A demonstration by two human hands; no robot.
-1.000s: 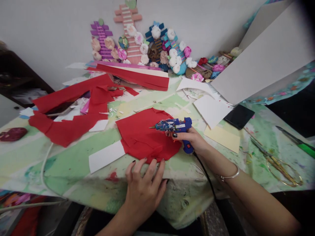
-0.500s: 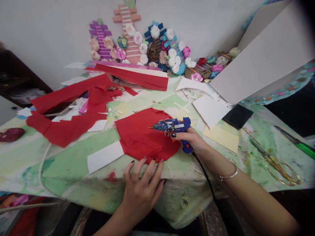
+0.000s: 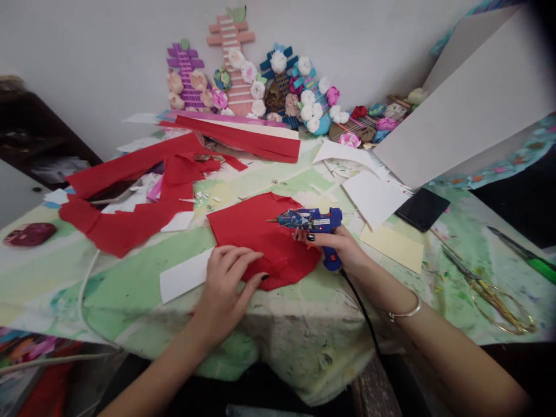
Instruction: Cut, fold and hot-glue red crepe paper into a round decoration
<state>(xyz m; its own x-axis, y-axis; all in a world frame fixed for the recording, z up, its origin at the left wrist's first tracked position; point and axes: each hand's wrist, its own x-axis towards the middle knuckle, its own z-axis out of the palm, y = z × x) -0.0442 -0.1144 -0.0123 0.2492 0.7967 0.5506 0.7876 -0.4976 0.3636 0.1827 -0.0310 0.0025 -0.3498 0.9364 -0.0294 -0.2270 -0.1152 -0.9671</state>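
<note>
A rounded piece of red paper (image 3: pixel 256 231) lies on the paint-stained green tablecloth (image 3: pixel 130 284) in front of me. My left hand (image 3: pixel 226 284) rests on its near-left edge, fingers curled and pressing the paper, beside a white card strip (image 3: pixel 185 281). My right hand (image 3: pixel 334 243) grips a blue hot glue gun (image 3: pixel 310 223) whose nozzle points left over the red paper. A black cord (image 3: pixel 360 313) runs from the gun down past the table's front edge.
Red paper offcuts (image 3: pixel 130 202) cover the left of the table. Paper-flower crafts (image 3: pixel 269 87) stand along the back wall. A large grey board (image 3: pixel 469 104) leans at the right, with white sheets (image 3: pixel 373 197), a black phone (image 3: pixel 422 208), a cream card (image 3: pixel 391 243) and gold scissors (image 3: pixel 490 289).
My left hand has moved from the table's front edge up and left onto the red paper's near-left edge. The glue gun has stayed almost in place.
</note>
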